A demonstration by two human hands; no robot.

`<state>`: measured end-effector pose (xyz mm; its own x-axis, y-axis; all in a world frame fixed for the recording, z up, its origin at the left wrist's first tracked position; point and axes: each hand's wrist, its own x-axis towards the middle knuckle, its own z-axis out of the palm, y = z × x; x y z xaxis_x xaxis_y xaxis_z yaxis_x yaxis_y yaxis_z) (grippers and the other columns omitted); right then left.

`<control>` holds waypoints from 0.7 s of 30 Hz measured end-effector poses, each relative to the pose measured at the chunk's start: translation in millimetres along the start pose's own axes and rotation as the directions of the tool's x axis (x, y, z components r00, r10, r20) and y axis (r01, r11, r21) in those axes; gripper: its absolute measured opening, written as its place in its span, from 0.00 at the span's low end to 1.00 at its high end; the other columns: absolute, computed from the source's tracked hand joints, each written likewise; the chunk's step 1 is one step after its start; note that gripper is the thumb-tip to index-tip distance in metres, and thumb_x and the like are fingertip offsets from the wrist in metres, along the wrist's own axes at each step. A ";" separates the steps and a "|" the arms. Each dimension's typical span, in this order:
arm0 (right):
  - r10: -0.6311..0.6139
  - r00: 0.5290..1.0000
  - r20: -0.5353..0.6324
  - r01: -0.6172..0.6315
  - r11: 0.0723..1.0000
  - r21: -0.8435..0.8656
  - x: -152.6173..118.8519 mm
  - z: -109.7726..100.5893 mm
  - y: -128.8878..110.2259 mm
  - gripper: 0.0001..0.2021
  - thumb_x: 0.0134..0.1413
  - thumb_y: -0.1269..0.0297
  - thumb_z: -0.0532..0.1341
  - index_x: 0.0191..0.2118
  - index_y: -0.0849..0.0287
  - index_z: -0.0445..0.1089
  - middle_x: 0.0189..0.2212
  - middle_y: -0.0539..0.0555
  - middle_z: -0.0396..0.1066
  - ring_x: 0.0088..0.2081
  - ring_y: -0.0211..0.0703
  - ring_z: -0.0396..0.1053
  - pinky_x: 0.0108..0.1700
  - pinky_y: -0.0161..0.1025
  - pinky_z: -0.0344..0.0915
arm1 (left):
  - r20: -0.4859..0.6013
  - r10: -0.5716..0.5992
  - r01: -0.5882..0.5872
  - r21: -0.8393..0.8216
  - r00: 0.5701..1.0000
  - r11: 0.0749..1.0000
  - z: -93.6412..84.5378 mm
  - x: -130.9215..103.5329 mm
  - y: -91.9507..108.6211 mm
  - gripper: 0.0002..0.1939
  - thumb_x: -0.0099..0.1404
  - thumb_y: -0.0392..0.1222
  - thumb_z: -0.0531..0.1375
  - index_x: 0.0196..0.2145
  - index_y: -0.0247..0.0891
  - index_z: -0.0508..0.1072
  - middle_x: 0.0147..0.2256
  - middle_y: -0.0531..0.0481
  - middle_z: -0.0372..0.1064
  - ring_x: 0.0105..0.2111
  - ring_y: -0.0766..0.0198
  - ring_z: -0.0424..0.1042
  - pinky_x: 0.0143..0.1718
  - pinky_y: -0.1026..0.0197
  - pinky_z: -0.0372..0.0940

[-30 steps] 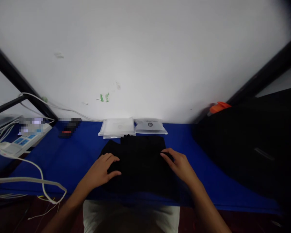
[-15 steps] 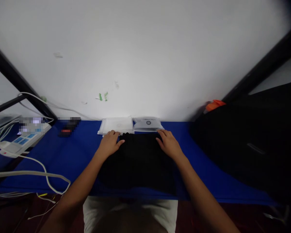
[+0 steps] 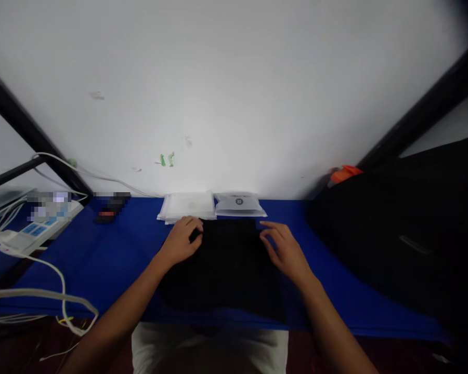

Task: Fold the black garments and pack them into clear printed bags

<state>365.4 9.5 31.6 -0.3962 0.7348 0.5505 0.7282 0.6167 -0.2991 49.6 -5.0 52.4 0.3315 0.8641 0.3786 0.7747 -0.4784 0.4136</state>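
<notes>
A black piece of folded cloth lies on the blue-covered table in front of me; its exact kind does not show. My left hand rests at its far left corner, the fingers bent and the thumb apart from them with dark cloth in the gap. Beside the far right corner is my right hand, its fingers spread and holding nothing. Just beyond the cloth's far edge, against the wall, lie a stack of white plastic packets and a frosted plastic bag with a dark round logo.
A large black fabric heap fills the right side, with an orange item behind it. On the left are a white power strip, loose white cables and a dark object, partly pixelated. The table's blue cover ends near my lap.
My right hand has moved off the cloth's far right corner, slightly right and toward me. My left fingers have curled more. The cloth's far edge looks straighter.
</notes>
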 end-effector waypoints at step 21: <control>0.145 0.985 -0.094 -0.137 0.987 0.085 -37.7 23.5 -24.4 0.09 0.62 0.60 0.56 0.45 0.54 0.69 0.49 0.60 0.71 0.51 0.56 0.67 0.51 0.58 0.67 | -0.025 -0.044 0.038 -0.202 0.999 0.979 -29.9 -54.9 -35.2 0.05 0.60 0.33 0.55 0.31 0.41 0.69 0.47 0.45 0.71 0.48 0.56 0.69 0.51 0.51 0.64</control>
<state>349.4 -26.6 -0.1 -0.2318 0.7868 0.5720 0.7255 0.5316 -0.4372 -11.9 -40.3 41.8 0.2831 0.8803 0.3806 0.6618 -0.4665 0.5869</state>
